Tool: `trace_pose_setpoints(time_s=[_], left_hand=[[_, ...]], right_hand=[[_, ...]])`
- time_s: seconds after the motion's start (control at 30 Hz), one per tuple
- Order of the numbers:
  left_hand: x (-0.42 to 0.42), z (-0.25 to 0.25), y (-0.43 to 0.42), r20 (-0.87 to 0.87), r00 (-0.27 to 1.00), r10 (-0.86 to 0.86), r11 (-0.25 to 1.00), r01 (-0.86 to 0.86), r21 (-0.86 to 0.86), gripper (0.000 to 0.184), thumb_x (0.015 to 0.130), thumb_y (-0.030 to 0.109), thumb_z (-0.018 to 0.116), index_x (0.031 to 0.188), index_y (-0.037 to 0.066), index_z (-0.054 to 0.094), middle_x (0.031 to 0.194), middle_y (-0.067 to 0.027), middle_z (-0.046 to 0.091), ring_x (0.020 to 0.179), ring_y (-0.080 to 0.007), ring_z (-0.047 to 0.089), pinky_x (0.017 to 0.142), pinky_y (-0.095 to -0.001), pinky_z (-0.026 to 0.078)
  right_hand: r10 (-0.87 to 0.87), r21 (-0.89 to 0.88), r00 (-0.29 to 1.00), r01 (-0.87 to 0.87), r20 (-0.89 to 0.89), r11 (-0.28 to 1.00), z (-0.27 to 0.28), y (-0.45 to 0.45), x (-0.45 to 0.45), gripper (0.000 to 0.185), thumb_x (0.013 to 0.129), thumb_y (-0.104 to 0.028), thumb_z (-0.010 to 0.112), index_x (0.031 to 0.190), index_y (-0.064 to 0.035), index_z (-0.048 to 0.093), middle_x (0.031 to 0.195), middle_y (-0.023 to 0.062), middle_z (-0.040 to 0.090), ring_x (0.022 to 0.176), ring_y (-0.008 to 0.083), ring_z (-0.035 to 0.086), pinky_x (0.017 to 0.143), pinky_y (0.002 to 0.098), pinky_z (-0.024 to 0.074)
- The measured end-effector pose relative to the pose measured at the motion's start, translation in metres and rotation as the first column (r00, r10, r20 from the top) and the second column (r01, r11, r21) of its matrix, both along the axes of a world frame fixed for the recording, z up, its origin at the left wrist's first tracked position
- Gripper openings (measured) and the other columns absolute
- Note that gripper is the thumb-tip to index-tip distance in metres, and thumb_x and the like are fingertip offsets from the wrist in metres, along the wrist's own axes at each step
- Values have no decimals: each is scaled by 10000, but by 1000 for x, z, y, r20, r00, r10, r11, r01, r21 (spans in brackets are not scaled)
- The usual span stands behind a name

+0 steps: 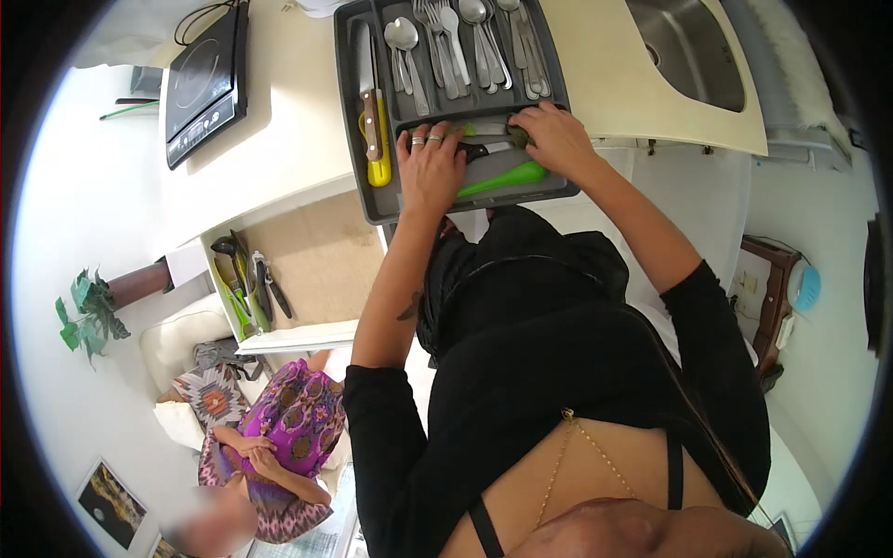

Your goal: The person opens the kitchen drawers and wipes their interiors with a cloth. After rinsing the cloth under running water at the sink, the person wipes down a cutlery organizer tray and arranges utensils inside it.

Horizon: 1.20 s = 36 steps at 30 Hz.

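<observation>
A grey cutlery tray [349,139] lies at the counter's edge in front of me. Spoons [405,46] and forks [451,42] fill its far compartments. A wooden-handled knife [372,121] and a yellow-handled tool [379,170] lie in its left compartment. My left hand [432,167] is over the near compartment, its fingers bent down onto the items there. My right hand [556,139] reaches into the same compartment's right end, fingers curled at the handles. Between them are a black-handled knife [484,149] and a green-handled tool [507,179]. What the fingertips touch is partly hidden.
An open drawer [316,265] with utensils [251,279] is at the lower left. An induction cooktop [205,79] sits on the counter [288,112], and a sink [693,51] is at the right. Another person [288,437] sits at the lower left, hands together.
</observation>
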<state>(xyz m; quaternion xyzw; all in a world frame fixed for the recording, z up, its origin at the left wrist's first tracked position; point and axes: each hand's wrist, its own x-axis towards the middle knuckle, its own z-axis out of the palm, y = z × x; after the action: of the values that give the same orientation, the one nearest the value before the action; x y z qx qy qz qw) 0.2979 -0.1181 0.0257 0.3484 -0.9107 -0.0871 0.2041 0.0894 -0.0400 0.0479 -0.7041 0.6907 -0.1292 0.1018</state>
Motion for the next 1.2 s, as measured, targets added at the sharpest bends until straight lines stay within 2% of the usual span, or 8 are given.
trace_pose_setpoints(time_s=[0.27,0.5,0.7,0.77,0.9,1.0,1.1,1.2], left_hand=[[7,8,4,55,999,0,993,-6,116,427,710,370,687,1082,170,622,1158,-40,547,1121,-279,460,973,-419,328],[5,4,5,92,994,52,997,-57,56,474,727,428,668,1148,218,607,1177,-52,534,1116,-301,460,923,-411,345],[6,6,6,110,993,48,997,-55,61,474,729,412,667,1155,219,594,1157,-35,526,1114,-286,446,922,-392,347],[8,6,2,132,991,18,996,-30,89,477,727,380,676,1171,233,582,1165,-37,522,1117,-285,444,924,-393,344],[13,14,0,-62,998,-12,997,17,72,372,716,317,691,1072,225,638,1113,-27,538,1082,-270,458,885,-391,358],[22,18,4,-2,983,-184,957,180,226,121,651,247,734,751,196,689,905,-4,569,936,-243,505,776,-382,380],[23,12,4,183,949,-256,943,204,263,134,635,252,743,750,201,695,875,-3,581,932,-223,511,766,-368,379],[22,6,2,142,956,-256,946,218,240,130,638,247,740,756,205,703,876,2,585,923,-213,514,764,-366,380]], right_hand=[[104,78,825,-73,-556,994,-1,-6,-24,127,760,-165,539,790,-84,632,788,42,622,876,206,566,649,340,464],[466,490,815,-268,-344,830,31,-4,-25,71,695,-115,603,728,-71,648,718,89,629,799,278,619,644,392,497],[383,679,922,-244,-59,692,53,10,-15,277,602,-64,622,877,-65,656,801,143,645,766,316,621,663,410,492],[179,623,929,-352,324,699,63,7,-22,305,585,-66,598,887,-56,640,808,149,643,769,340,609,682,413,485],[58,597,928,-283,367,750,72,7,-19,326,577,-93,591,898,-58,628,826,151,639,787,342,603,703,405,478],[224,317,905,-345,361,884,52,6,15,302,606,-100,606,905,-76,632,849,130,642,823,329,601,728,416,481],[313,207,916,-367,253,907,13,1,49,275,614,-96,616,887,-94,645,855,125,643,840,332,603,737,433,487],[275,380,960,-276,58,883,10,-1,42,262,614,-98,623,873,-113,656,852,130,643,850,331,606,751,441,490]])
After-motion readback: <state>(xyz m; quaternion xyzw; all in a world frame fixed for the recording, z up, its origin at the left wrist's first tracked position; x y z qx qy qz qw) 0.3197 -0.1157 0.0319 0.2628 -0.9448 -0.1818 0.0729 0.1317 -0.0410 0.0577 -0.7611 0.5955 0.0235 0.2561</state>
